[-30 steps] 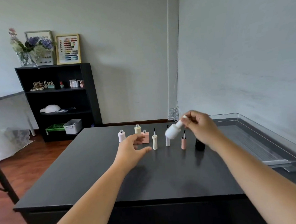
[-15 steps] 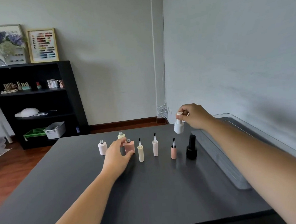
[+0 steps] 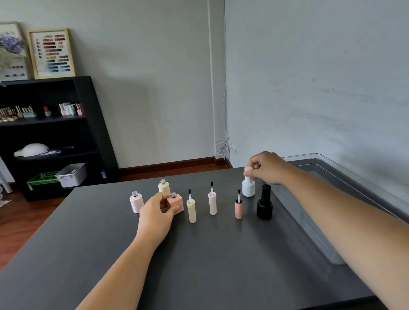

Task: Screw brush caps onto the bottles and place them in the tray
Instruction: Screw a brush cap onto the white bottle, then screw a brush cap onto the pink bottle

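My right hand pinches the cap of a capped white bottle, which is upright just left of the clear tray. Around a square pink bottle with an open neck, my left hand curls its fingers. A pale pink bottle and a cream bottle stand open beside it. Three brush caps stand brush up in a row: cream, pale pink and salmon. A capped black bottle stands on the table by the tray.
The dark table runs to a front edge near me. A black shelf unit with small bottles, a white lamp and bins stands at the back left. A grey wall rises right behind the tray.
My right hand has turned the white bottle upright and lowered it toward the table by the tray. My left hand has reached forward and closed around the square pink bottle.
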Motion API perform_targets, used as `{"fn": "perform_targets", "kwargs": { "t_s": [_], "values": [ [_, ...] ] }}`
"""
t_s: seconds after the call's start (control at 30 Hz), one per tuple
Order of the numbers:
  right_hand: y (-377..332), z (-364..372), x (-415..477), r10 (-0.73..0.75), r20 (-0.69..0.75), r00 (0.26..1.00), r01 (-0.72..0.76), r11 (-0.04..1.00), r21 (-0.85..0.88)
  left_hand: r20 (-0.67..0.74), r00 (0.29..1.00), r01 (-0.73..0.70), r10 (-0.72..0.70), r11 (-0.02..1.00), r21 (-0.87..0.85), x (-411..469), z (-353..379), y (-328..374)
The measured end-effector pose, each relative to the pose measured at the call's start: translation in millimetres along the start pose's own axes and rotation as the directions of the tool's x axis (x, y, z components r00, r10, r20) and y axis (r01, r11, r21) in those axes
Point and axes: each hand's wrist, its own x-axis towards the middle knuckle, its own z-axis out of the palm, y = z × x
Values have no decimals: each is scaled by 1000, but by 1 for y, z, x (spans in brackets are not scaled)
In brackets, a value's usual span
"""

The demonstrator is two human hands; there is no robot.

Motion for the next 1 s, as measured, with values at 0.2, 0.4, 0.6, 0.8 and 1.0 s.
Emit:
{"fn": "perform_targets", "kwargs": {
  "t_s": [0.2, 0.4, 0.6, 0.8, 1.0],
  "values": [
    [-21, -18, -33, -71, -334, 940, 91, 995, 45, -5, 1000, 29, -29, 998, -47, -17, -8, -1],
    [-48, 31, -104, -60, -375, 925, 140, 972, 190, -39, 999, -3, -2, 990, -141, -43, -15, 3],
    [-40, 70, -124, 76, -340, 937, -3, 978, 210, -63, 997, -52, 40, 978, -203, -67, -18, 2],
    [-42, 83, -112, 238, -302, 923, -167, 956, 242, -42, 997, -77, 69, 975, -208, -82, -23, -2],
    [-42, 89, -100, 255, -298, 920, -175, 947, 269, 10, 997, -76, 78, 986, -149, -79, -22, -5]
  ]
}}
